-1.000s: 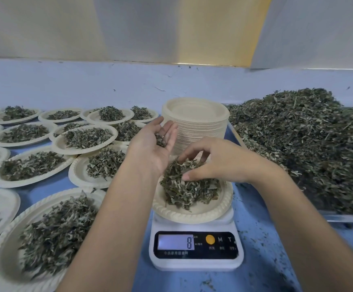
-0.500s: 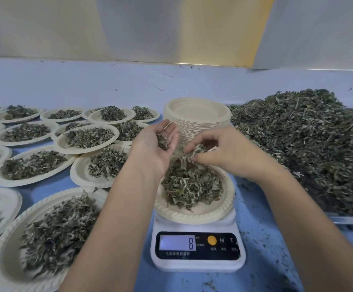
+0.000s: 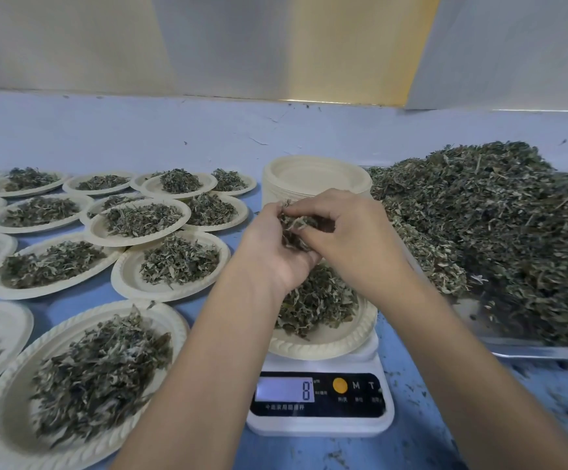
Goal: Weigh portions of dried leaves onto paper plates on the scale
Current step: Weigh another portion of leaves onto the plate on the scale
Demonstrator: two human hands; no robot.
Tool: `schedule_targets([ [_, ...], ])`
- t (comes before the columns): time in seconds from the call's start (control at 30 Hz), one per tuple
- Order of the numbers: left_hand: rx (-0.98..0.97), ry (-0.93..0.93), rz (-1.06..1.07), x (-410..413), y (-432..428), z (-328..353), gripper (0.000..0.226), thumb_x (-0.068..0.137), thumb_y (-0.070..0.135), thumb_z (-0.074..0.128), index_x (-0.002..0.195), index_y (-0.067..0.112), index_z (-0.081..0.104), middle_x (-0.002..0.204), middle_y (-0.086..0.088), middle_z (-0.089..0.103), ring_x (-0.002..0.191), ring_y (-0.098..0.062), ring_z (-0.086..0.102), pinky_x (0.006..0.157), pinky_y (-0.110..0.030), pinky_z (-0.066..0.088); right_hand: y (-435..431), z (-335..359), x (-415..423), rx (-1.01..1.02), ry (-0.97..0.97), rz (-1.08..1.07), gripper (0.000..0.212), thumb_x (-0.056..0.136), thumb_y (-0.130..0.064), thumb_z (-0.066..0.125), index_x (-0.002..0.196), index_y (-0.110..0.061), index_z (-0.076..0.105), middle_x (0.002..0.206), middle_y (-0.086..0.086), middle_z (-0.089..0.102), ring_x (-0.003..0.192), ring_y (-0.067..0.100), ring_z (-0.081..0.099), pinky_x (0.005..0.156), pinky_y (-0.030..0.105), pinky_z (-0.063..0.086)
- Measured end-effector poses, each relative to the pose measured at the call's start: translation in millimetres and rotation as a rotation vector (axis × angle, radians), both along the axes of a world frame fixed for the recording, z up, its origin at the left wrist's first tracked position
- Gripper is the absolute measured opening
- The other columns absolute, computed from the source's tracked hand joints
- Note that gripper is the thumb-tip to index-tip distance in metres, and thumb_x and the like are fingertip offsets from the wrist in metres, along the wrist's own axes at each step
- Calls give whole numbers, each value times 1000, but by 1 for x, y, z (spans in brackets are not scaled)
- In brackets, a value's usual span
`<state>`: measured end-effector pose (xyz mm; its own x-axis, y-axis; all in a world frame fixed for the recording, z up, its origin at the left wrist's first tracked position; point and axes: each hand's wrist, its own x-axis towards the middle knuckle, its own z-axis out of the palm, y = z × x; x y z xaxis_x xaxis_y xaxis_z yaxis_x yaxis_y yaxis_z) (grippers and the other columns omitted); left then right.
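Pinching dried leaves (image 3: 294,228) between left hand (image 3: 272,245) and right hand (image 3: 347,239), fingers closed, over scale's plate (image 3: 330,344); filled plates (image 3: 160,286) crowding bench's left edge.

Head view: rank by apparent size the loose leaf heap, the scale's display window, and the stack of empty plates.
1. Loose leaf heap, largest.
2. Stack of empty plates.
3. Scale's display window, smallest, though nearest the camera.
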<state>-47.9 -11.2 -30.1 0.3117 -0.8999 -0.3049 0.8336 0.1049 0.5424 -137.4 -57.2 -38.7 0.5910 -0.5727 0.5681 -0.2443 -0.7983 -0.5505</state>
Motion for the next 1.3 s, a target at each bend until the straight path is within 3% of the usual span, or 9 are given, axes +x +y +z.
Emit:
schedule_targets([
  [0.13, -10, 81, 12, 3, -1, -1, 22, 100, 19, 38, 95, 7, 55, 76, -8, 59, 65, -19, 60, 43, -29, 53, 0, -2, 1, -128, 102, -40, 23, 87, -21, 65, 107, -25, 73, 108, -9, 70, 105, 14, 51, 89, 21, 35],
  [0.3, 57, 31, 57, 6, -2, -4, 25, 100, 20, 41, 89, 4, 58, 88, -12, 62, 81, -22, 62, 62, -33, 56, 3, 1, 0, 124, -54, 79, 20, 86, -15, 63, 100, -25, 74, 102, -11, 66, 89, 1, 59, 80, 11, 43],
  [0.4, 48, 66, 67, 6, 0, -4, 27, 101, 20, 40, 94, 1, 58, 94, -15, 64, 92, -24, 63, 72, -37, 53, 2, 3, -2, 243, -142, 139, 19, 89, -12, 61, 101, -23, 71, 112, -11, 65, 93, 0, 62, 80, 11, 46],
  [0.57, -20, 247, 101, 16, 5, -3, 30, 101, 17, 40, 82, -1, 54, 71, -14, 58, 67, -22, 58, 62, -31, 55, -3, 4, -2, 369, -317, 100, 23, 90, -8, 58, 95, -26, 70, 95, -11, 70, 84, -1, 64, 75, 13, 47],
  [0.7, -36, 293, 166, 26, 9, -3, 28, 100, 17, 42, 84, -1, 55, 62, -9, 57, 60, -16, 55, 61, -22, 52, -9, 1, -5, 341, -190, 33, 19, 88, -12, 61, 90, -26, 72, 76, -17, 67, 75, -2, 62, 73, 14, 47],
  [0.8, -19, 289, 169, 28, 11, -4, 24, 99, 14, 43, 86, -2, 55, 63, -8, 57, 55, -12, 49, 53, -17, 44, -11, -4, -6, 315, 52, 26, 15, 85, -14, 65, 81, -26, 73, 62, -19, 63, 59, -10, 55, 59, 7, 40],
  [1.0, -26, 278, 154, 27, 9, -5, 20, 98, 11, 40, 87, -1, 51, 70, -5, 53, 57, -10, 44, 53, -17, 36, -14, -12, -3, 235, 218, -5, 5, 83, -27, 71, 87, -25, 74, 72, -17, 65, 63, -13, 54, 59, 4, 40],
  [1.1, -24, 274, 156, 27, 10, -4, 20, 98, 10, 39, 85, 0, 51, 69, -5, 53, 55, -10, 43, 53, -17, 36, -13, -15, -2, 169, 304, 40, 23, 80, -38, 72, 99, -25, 74, 90, -13, 70, 70, -9, 55, 65, 6, 40],
  [1.3, -13, 291, 165, 29, 11, -4, 21, 98, 10, 40, 85, 0, 52, 69, -4, 54, 54, -9, 44, 52, -16, 37, -9, -23, 2, 53, 382, 55, 20, 80, -26, 75, 99, -21, 75, 91, -3, 72, 77, 4, 57, 67, 14, 42],
])
